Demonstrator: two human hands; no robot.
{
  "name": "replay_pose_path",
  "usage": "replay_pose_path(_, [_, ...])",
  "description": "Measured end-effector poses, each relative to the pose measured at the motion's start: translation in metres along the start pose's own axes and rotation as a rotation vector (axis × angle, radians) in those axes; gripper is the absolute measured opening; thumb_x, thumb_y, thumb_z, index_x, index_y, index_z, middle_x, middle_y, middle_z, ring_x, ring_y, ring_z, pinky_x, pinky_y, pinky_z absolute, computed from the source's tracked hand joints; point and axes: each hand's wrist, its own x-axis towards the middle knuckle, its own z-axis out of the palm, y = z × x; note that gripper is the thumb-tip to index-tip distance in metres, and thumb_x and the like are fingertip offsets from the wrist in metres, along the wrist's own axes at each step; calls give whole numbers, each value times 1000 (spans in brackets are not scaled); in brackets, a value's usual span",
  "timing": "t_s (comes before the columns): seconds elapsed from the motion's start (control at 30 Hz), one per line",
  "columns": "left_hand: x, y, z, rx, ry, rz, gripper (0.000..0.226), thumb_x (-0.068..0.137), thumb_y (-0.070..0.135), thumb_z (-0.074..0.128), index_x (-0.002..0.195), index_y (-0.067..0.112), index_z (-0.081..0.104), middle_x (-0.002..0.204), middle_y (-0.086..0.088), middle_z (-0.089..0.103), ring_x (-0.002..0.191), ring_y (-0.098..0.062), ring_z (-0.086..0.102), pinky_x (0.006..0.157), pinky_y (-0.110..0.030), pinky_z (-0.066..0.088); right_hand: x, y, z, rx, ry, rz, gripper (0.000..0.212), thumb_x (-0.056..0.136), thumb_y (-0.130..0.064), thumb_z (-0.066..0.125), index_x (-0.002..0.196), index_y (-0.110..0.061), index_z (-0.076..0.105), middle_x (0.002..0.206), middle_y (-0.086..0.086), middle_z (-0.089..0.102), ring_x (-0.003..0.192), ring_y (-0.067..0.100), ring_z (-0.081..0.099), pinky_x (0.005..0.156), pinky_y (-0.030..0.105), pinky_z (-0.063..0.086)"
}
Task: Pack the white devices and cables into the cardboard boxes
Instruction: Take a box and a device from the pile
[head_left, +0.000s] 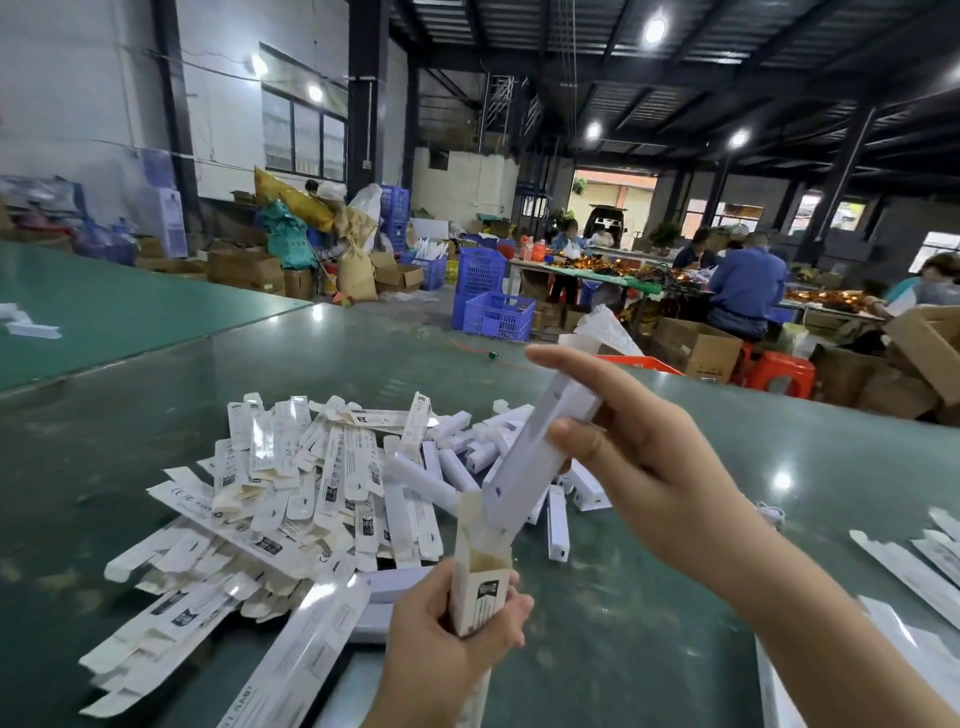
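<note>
The left hand (447, 618) is gripping a narrow cardboard box (480, 571) near the bottom middle of the view, fingers curled round its printed lower part and holding it upright with the open top flaps pointing up. The right hand (639, 457) is pinching a long white device (540, 447) between thumb and fingers, with the forefinger stretching out along its upper end. The device is tilting, upper end to the far right, and its lower end is sitting at the mouth of the box, just entering the opening. Both are being held above a glossy green worktop (649, 597). To the left of the hands, a large pile of flat, unfolded boxes (291, 493) is lying spread across the worktop, white with dark printed labels. Just beyond the held box, a smaller heap of loose white devices (467, 457) is lying close against that pile. More flat cartons (914, 566) are lying at the near right edge. Farther away, across the floor, blue plastic crates (491, 306) are standing stacked, brown cardboard cartons (693, 348) are sitting beside red stools (779, 371), and seated people are working at a long table (597, 275) on the far right.
</note>
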Motion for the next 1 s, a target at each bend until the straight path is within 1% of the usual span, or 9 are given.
replay_pose_path(0.1, [0,0,0,-10,-2,21,17,68,-12,74,73,3,68,62,-14,66,48,-22,61,53,-22,52,3,-3,-2,-143,-61,26,40,87,-31,48,121,-49,38,98,-29,54,85,-4,58,76,9,42])
replay_pose_path(0.27, [1,-1,3,-56,14,28,15,62,3,84,65,12,72,59,-14,65,46,-22,59,53,-23,52,9,-17,5,-310,-194,-68,44,91,-29,51,134,-34,42,108,-2,57,86,3,51,80,17,42])
replay_pose_path(0.4, [1,-5,0,-16,9,13,23,68,-10,76,70,13,72,58,-12,65,46,-21,60,53,-22,52,12,-16,19,-378,-380,-45,49,93,-36,48,140,-29,40,114,-5,47,94,4,44,83,16,36])
replay_pose_path(0.57, [1,-3,-2,-5,-22,16,13,66,6,78,74,13,72,65,-13,67,51,-22,62,57,-23,52,11,-9,1,-236,-161,-58,35,94,-38,41,107,-22,70,107,-8,57,100,3,56,84,15,41])
replay_pose_path(0.67, [1,-4,-2,-16,-23,-7,17,69,1,79,76,14,72,64,-13,66,52,-22,62,57,-24,54,9,-4,-4,-210,-97,-57,34,96,-39,43,94,-22,72,101,-9,60,97,8,58,82,20,44])
replay_pose_path(0.77, [1,-1,-1,-63,-10,-45,13,64,7,83,70,8,71,64,-14,66,51,-23,60,55,-27,54,11,18,-22,-291,8,-20,37,94,-44,38,87,-29,71,95,-14,61,85,-2,58,71,9,40])
replay_pose_path(0.83, [1,-3,-1,-43,12,-41,15,62,5,83,67,9,70,60,-13,66,49,-21,59,54,-25,53,15,57,-49,-482,83,159,34,92,-43,38,81,-31,69,89,-11,63,68,-3,56,63,12,42])
replay_pose_path(0.9, [0,-5,1,10,28,-19,15,63,6,83,65,14,70,54,-11,64,46,-18,58,54,-23,52,11,115,-84,-806,25,538,30,93,-33,42,88,-22,69,94,0,67,76,10,60,72,31,51])
replay_pose_path(1.0, [-1,-7,4,39,58,-7,11,58,13,73,67,20,72,50,-10,62,43,-15,56,51,-23,51,-26,203,-121,-1117,-373,1051,33,95,-20,39,117,-9,60,121,11,61,107,26,58,92,35,49])
